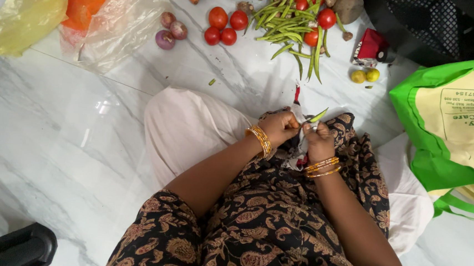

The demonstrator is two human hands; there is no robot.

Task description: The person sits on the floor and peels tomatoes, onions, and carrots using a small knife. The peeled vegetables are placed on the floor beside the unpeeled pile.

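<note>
Fingers of our left hand (279,127) and right hand (319,140) pinch one green bean (319,115) over our lap. Beyond it on the marble floor (53,131): bean pile (289,20), tomatoes (222,26), onions (170,31). Green bag (417,101) lies right of it.

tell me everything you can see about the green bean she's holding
The green bean is a slim, pale green pod, fresh-looking and smooth. Only a short tapering end shows; it sticks up and to the right from between the two hands, tilted. The rest is hidden by the fingers. The right hand pinches it from below, and the left hand is closed just beside it, over a bit of white wrapper. It is held above the lap, apart from the bean pile on the marble floor.
</note>
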